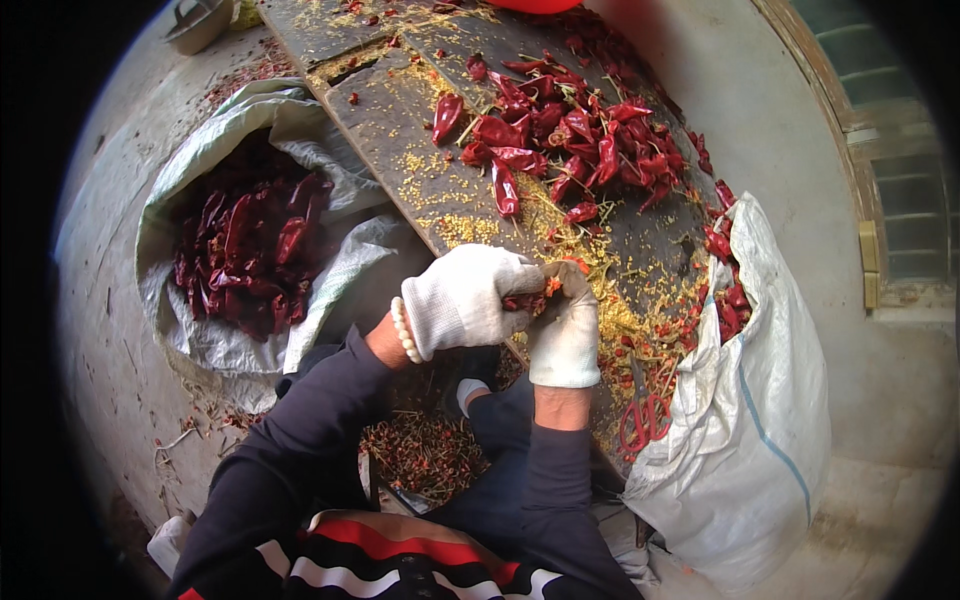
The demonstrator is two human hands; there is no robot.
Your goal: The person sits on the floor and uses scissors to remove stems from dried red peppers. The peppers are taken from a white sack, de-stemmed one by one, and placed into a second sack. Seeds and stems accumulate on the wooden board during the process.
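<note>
In front of me, over the near edge of the board table, both hands meet in white knit work gloves. My left hand grips a dark dried red chili pepper, mostly hidden by the glove. The thumb and fingers of my right hand, stained brown at the tips, close on the pepper's other end, where orange-red bits show. A heap of glossy dried red chili peppers lies on the table beyond my hands, among scattered yellow seeds.
An open white woven sack of dried peppers stands left of the table. Another white sack with peppers at its mouth leans at the right. Red-handled scissors lie near it. Stems and scraps are piled below, between my legs.
</note>
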